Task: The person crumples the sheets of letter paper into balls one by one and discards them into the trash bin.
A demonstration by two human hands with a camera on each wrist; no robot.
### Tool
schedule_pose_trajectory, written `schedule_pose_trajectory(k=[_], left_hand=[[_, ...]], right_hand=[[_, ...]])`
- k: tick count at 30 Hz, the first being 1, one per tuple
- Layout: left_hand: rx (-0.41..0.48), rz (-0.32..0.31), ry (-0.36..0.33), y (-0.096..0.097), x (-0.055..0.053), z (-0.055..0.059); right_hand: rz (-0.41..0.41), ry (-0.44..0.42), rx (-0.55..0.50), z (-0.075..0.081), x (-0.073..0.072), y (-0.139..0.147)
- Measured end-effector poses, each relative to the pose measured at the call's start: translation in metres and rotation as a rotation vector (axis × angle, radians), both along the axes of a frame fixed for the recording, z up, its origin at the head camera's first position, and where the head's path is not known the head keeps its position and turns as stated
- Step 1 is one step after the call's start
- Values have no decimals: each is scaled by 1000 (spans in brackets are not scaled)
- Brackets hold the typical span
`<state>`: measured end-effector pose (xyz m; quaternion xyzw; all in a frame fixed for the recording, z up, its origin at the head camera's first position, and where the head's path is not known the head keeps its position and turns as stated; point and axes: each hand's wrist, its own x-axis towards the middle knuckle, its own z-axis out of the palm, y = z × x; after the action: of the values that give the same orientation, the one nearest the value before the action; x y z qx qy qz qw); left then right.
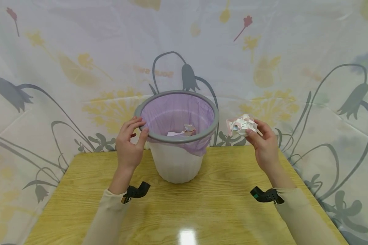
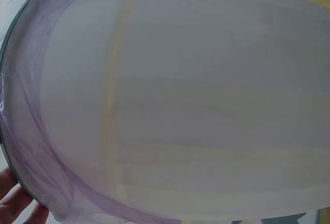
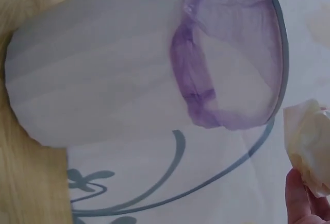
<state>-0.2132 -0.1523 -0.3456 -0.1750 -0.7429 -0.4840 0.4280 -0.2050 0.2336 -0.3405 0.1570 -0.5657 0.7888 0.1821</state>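
Note:
A white trash can with a grey rim and a purple liner bag stands on the wooden table. My left hand grips the left side of its rim, fingers and thumb on the edge. Only those fingertips show low in the left wrist view, beside the can wall. To the right of the can, at about rim height, my right hand pinches a crumpled piece of paper between thumb and fingers. The same paper shows at the edge of the right wrist view, apart from the can.
Inside the bag lie scraps of white and brown litter. The yellow wood-grain table reaches back to a hanging cloth printed with flowers, which also surrounds both sides. Each wrist carries a black camera mount.

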Motion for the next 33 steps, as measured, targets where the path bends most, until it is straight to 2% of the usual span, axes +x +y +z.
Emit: schedule_pose_trajectory(k=[5,10,18,28,30,33], left_hand=[[-9,13,3,0,0,-1],[-15,24,16,0,0,-2],[0,18,33,1,-1,-3],[3,18,29,4,-1,-5],[5,19,32,5,-1,-5],[10,15,35,5,-1,-4]], right_hand=[[1,13,49,22,-9,1],[24,2,153,44,-19,2],[135,-56,343,77,-43,-2],[262,-152,737,117,-74,-21],[309,-169,790,125,-80,-27],[387,-211,814,134,-90,-38]])
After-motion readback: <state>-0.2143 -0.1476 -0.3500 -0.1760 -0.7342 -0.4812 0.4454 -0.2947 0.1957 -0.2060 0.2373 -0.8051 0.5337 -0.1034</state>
